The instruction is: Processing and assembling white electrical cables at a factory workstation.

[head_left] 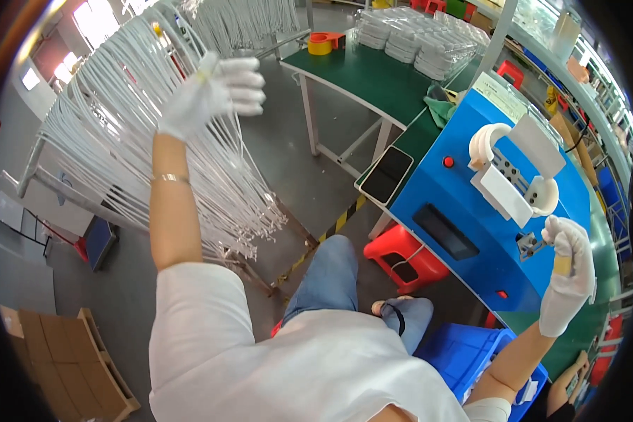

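My left hand (211, 97), in a white glove, reaches out over a rack of long white cables (148, 133). Its fingers are stretched out and hold nothing that I can see. At the right, my right hand (570, 264), also gloved, has its fingers curled beside a small metal fixture (529, 245) on the edge of a blue machine (436, 200). Whether anything is between those fingers is hidden. On top of the machine sit white curved holders (490, 144) with white plates (503, 193), a red button (449, 162) and a dark display panel (445, 231).
A phone (387, 174) lies at the green table's corner, near the machine. Clear plastic trays (422, 39) and a tape dispenser (323, 43) stand farther back. Below are a red stool (404, 260) and a blue bin (464, 355). Another person's hand (573, 376) shows at lower right.
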Available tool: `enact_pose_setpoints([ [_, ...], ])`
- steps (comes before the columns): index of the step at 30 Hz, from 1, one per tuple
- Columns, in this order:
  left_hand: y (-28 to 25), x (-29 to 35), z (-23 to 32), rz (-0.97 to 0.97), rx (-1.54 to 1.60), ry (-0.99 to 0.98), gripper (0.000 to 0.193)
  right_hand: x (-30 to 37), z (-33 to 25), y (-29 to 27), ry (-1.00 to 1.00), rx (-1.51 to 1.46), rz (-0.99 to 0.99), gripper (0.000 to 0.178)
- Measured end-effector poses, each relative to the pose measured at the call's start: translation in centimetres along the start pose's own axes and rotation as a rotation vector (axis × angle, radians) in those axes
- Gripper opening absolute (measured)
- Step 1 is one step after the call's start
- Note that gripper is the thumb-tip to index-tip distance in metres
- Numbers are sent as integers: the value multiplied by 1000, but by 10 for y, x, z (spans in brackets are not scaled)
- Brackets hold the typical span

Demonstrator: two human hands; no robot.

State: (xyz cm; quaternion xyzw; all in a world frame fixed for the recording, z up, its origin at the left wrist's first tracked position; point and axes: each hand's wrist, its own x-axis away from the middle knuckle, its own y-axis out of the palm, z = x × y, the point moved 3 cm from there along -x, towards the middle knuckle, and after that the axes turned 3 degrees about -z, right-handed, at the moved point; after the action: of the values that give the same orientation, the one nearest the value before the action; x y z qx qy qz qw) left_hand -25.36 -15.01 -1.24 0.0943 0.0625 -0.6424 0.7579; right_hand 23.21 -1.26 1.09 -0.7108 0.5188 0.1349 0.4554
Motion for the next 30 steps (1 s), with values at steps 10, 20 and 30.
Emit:
enact_pose_setpoints([
  [10, 177, 89, -276, 706, 387, -420, 72, 38, 1, 52, 159, -204, -273, 21],
  [20, 391, 73, -376, -827, -156, -135, 54, 51, -67, 168, 600, -1152, -1035, 61],
  [30, 344, 25, -165, -786, -337, -93, 64, 114, 43, 22, 730, -531, -448, 45],
])
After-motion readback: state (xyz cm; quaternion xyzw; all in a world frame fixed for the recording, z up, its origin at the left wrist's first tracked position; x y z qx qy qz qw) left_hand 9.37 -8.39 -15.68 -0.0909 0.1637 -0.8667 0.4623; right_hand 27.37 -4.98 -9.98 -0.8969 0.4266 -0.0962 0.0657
